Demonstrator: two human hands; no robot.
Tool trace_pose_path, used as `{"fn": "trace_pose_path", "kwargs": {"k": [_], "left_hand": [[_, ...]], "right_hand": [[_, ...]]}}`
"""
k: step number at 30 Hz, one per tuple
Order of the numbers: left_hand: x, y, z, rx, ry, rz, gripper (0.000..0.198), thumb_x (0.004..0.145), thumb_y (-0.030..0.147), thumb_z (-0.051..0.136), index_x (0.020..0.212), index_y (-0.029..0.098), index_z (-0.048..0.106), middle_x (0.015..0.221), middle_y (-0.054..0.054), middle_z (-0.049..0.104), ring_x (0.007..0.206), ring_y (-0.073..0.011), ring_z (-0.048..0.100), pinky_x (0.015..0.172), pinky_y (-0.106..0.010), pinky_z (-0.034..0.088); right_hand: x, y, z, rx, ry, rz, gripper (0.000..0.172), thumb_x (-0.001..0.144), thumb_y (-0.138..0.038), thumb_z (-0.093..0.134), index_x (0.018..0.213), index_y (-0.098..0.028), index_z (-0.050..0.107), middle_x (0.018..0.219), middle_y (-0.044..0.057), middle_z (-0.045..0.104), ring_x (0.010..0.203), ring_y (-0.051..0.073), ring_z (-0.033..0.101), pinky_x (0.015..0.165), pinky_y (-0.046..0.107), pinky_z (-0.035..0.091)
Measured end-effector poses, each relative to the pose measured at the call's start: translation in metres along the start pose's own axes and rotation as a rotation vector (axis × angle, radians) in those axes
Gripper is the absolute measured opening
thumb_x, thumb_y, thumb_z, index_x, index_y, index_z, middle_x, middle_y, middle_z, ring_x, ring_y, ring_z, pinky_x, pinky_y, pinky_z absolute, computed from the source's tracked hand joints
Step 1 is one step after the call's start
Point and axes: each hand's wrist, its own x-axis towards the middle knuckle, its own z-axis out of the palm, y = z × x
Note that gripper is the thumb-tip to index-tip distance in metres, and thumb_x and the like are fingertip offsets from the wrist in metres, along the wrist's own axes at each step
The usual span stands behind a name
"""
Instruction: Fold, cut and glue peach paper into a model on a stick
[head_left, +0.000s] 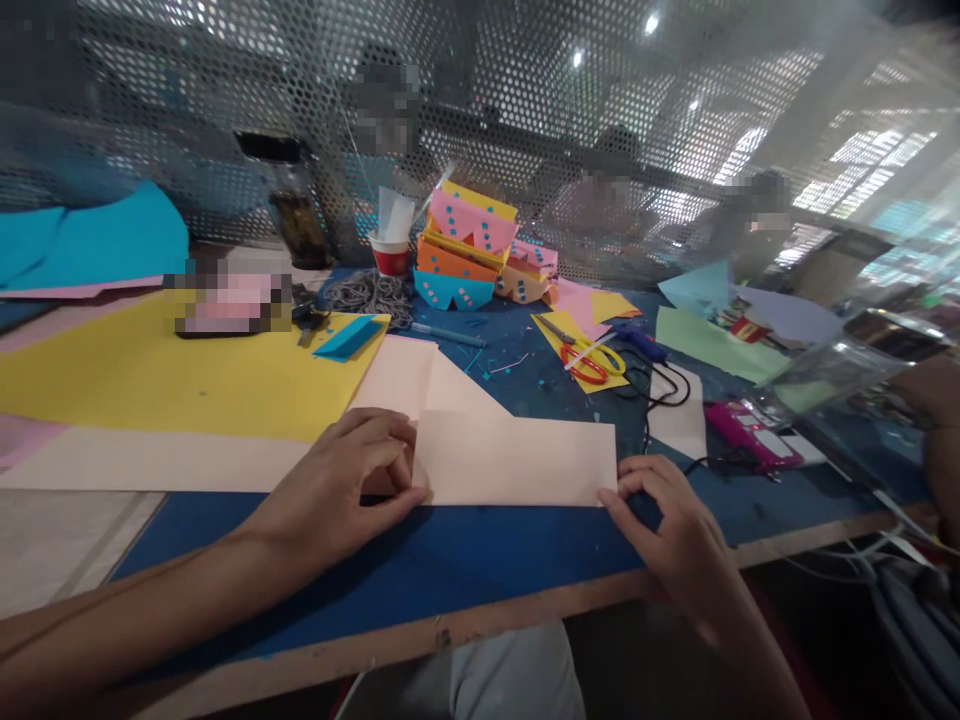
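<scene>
Peach paper [517, 460], apparently folded, sits near the front edge of the blue tabletop [375, 570], between the hands; left hand [349, 472] pinches its lower left corner, thumb on top; right hand [669, 510] pinches the lower right corner, fingers curled; should handle light, thin, fairly stiff but easy to crease; best held at corners or edges, light grip; scissors [586, 368] lie well apart, behind it.

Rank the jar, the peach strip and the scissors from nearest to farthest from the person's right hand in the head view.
1. Peach strip: touching the right hand at the strip's right end.
2. Scissors: beyond the strip, slightly left of the hand.
3. Jar: far left, at the back.
</scene>
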Motion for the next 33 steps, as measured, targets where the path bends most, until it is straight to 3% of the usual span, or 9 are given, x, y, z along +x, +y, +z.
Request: {"fn": "trace_pose_path", "kwargs": {"k": [10,15,18,22,27,33], "left_hand": [[0.000,-0.008,0.006,0.081,0.088,0.091,0.015,0.095,0.037,0.065,0.090,0.024,0.059,0.111,-0.007,0.072,0.111,-0.0285,0.067,0.091,-0.046,0.059],[-0.003,-0.008,0.009,0.126,0.121,0.113,0.016,0.099,0.037,0.064,0.109,0.025,0.064,0.126,-0.010,0.065,0.125,-0.0293,0.062,0.101,-0.048,0.057],[-0.004,-0.006,0.010,0.138,0.105,0.201,0.016,0.104,0.031,0.061,0.119,0.027,0.066,0.131,-0.008,0.065,0.130,-0.0274,0.059,0.105,-0.046,0.054],[-0.004,-0.003,0.012,0.170,0.094,0.371,0.019,0.107,0.018,0.054,0.113,0.029,0.069,0.120,-0.002,0.074,0.130,-0.0239,0.059,0.109,-0.043,0.050],[-0.005,0.003,0.012,0.270,0.099,0.400,0.024,0.104,0.014,0.052,0.112,0.027,0.071,0.115,-0.002,0.078,0.125,-0.0248,0.064,0.106,-0.044,0.050],[-0.012,0.010,0.013,0.382,0.110,0.422,0.022,0.102,0.016,0.053,0.112,0.024,0.071,0.119,-0.003,0.080,0.122,-0.0233,0.067,0.119,-0.046,0.042]], "right_hand": [[0.001,0.002,0.002,-0.030,-0.006,-0.006,0.021,0.104,-0.036,0.062,0.086,-0.025,0.059,0.106,0.008,0.068,0.103,0.026,0.067,0.087,0.039,0.051],[0.001,0.004,0.002,-0.025,-0.014,-0.005,0.020,0.104,-0.034,0.062,0.087,-0.025,0.059,0.107,0.008,0.067,0.104,0.027,0.066,0.089,0.040,0.051],[0.001,0.002,0.002,-0.025,-0.024,-0.004,0.020,0.104,-0.034,0.063,0.087,-0.025,0.058,0.106,0.008,0.067,0.103,0.026,0.066,0.088,0.039,0.051],[0.001,-0.002,0.002,-0.015,-0.012,0.016,0.020,0.104,-0.033,0.062,0.087,-0.025,0.057,0.107,0.008,0.066,0.104,0.026,0.064,0.089,0.040,0.050],[0.001,-0.006,0.002,0.007,-0.010,0.022,0.020,0.105,-0.032,0.060,0.087,-0.025,0.055,0.107,0.008,0.065,0.105,0.027,0.063,0.091,0.041,0.049],[0.001,-0.009,0.001,0.027,-0.016,0.033,0.019,0.106,-0.032,0.059,0.088,-0.026,0.055,0.107,0.008,0.064,0.106,0.027,0.061,0.093,0.043,0.048]]}}
